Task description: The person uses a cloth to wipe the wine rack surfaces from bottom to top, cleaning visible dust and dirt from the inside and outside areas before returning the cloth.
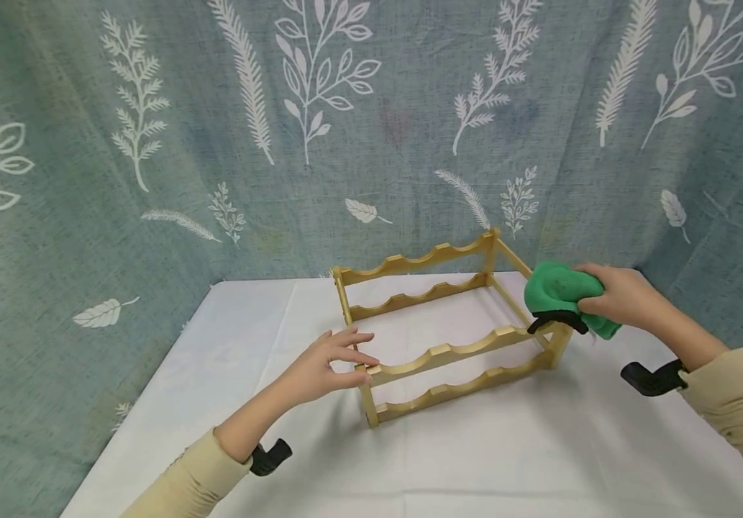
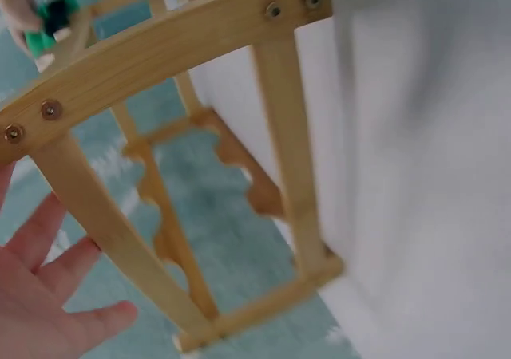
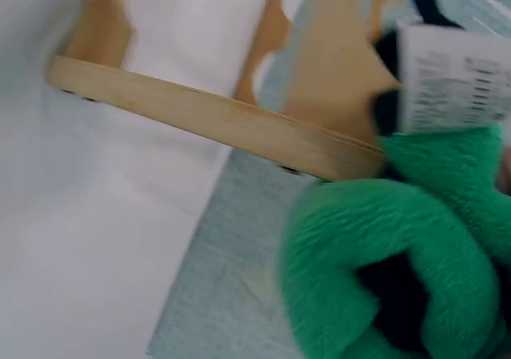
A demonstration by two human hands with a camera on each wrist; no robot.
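A pale wooden rack (image 1: 468, 350) with scalloped rails stands on the white-covered table. At its near left corner, my left hand (image 1: 322, 367) has its fingers spread, the fingertips against the top of the frame. The left wrist view shows the left hand (image 2: 40, 303) beside the rack's end post (image 2: 104, 215), with fingers extended. Over the near right corner, my right hand (image 1: 620, 291) grips a bunched green fuzzy cloth (image 1: 555, 288) with black trim. In the right wrist view the cloth (image 3: 343, 223) lies against the rack's end bar (image 3: 215, 128), and a white label (image 3: 451, 80) sticks out.
A blue-green curtain (image 1: 397, 122) with white leaf prints hangs behind and beside the table (image 1: 267, 324). Black wrist mounts (image 1: 270, 457) show on both forearms.
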